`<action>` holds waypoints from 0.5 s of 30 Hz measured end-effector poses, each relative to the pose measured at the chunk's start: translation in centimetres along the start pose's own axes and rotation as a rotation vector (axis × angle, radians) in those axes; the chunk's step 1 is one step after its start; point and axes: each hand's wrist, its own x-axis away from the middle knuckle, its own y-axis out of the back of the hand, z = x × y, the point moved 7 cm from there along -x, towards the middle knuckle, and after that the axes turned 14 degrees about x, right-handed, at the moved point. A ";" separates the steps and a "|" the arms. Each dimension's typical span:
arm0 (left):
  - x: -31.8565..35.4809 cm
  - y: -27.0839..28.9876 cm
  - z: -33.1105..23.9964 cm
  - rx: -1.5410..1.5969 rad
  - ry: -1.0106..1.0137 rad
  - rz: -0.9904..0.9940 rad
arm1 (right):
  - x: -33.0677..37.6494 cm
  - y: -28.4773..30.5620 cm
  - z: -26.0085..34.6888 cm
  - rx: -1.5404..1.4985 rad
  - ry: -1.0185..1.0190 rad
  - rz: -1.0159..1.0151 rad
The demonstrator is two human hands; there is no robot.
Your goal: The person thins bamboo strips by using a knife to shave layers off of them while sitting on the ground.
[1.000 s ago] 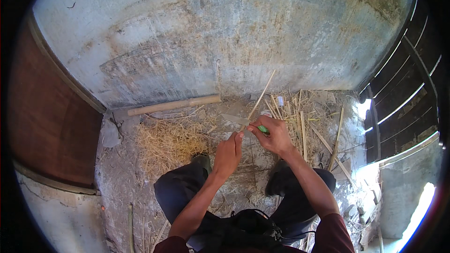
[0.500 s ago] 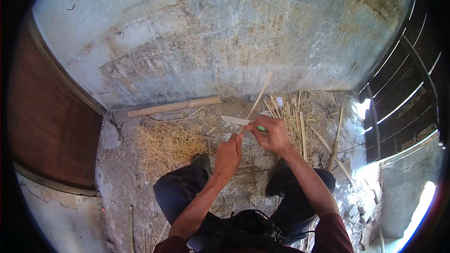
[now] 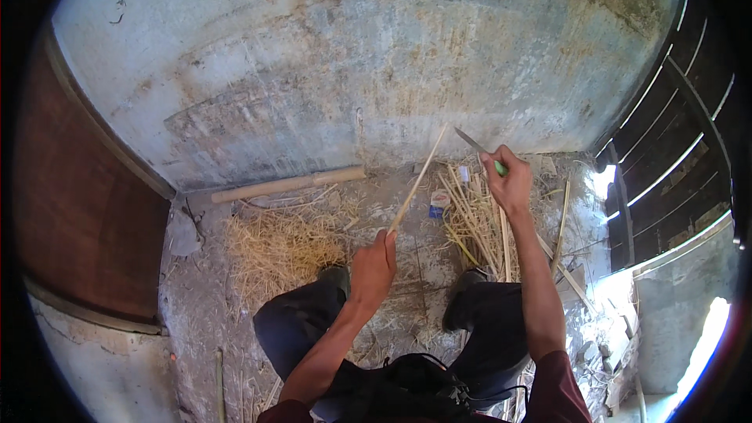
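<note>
My left hand [image 3: 374, 270] is closed round the lower end of a thin pale bamboo strip [image 3: 417, 182], which slants up and away to the right. In my right hand [image 3: 509, 184] is a knife [image 3: 471, 141] with a green handle; its blade points up and to the left, close to the strip's far tip but apart from it. Below the right hand lies a bundle of split bamboo strips [image 3: 478, 227] on the floor. A heap of fine curled shavings [image 3: 282, 243] is spread out to the left of my left hand.
A bamboo pole [image 3: 290, 183] lies along the foot of the stained wall [image 3: 376, 55]. A small blue and white packet [image 3: 438, 205] is beside the bundle. Brown panel [image 3: 94, 188] stands at left, dark slatted boards [image 3: 674, 133] at right. My knees frame the floor between.
My right hand has lifted the knife off the strip, moving up and to the right. My left hand has shifted slightly down, still holding the strip. The packet has come into sight.
</note>
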 end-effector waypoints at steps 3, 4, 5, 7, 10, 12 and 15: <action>-0.1 1.0 0.1 0.076 0.016 -0.025 | -0.2 0.5 -0.3 -0.020 -0.081 -0.012; -0.3 0.8 0.6 0.095 0.026 -0.017 | 0.1 0.5 -0.3 -0.087 -0.119 -0.024; -0.5 0.5 1.4 0.114 0.036 -0.011 | 0.3 0.5 -0.1 -0.154 -0.156 -0.036; -0.7 0.3 1.6 0.165 0.056 0.002 | 0.7 -0.1 0.3 -0.251 -0.165 -0.047; -0.9 0.5 1.1 0.233 0.074 0.024 | 1.6 0.0 1.7 -0.353 -0.190 -0.008; -0.8 0.3 1.1 0.250 0.055 0.045 | 2.0 0.5 3.2 -0.398 -0.150 0.018; -0.6 -0.2 1.0 0.255 0.035 0.096 | 2.7 0.9 5.2 -0.406 -0.019 0.058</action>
